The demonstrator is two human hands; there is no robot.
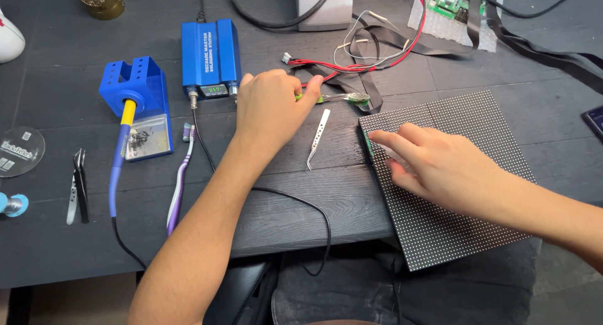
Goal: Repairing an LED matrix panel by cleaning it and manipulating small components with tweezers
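A person's left hand (pixel 271 105) closes its fingertips on the green handle of a toothbrush (pixel 342 98) lying on the dark desk (pixel 301 193), its bristled head pointing right toward a tangle of red and black wires (pixel 352 64). The right hand (pixel 440 165) lies flat and open, holding nothing, its fingers spread over the near-left corner of a dotted LED matrix panel (pixel 477 130), apparently pinning it in place. The panel's lower corner juts past the desk's front edge, over the person's lap. Bent-tip metal tweezers (pixel 318 136) sit between the two hands, close to the panel's left edge. Farther left stand a blue soldering station (pixel 210 55) and a blue iron holder (pixel 135 89) with the yellow-and-blue soldering iron (pixel 119 155) docked in it, its cord trailing off the desk edge. A purple toothbrush (pixel 179 187) and a second pair of tweezers (pixel 76 187) rest nearby. Bare desk lies between the forearms.
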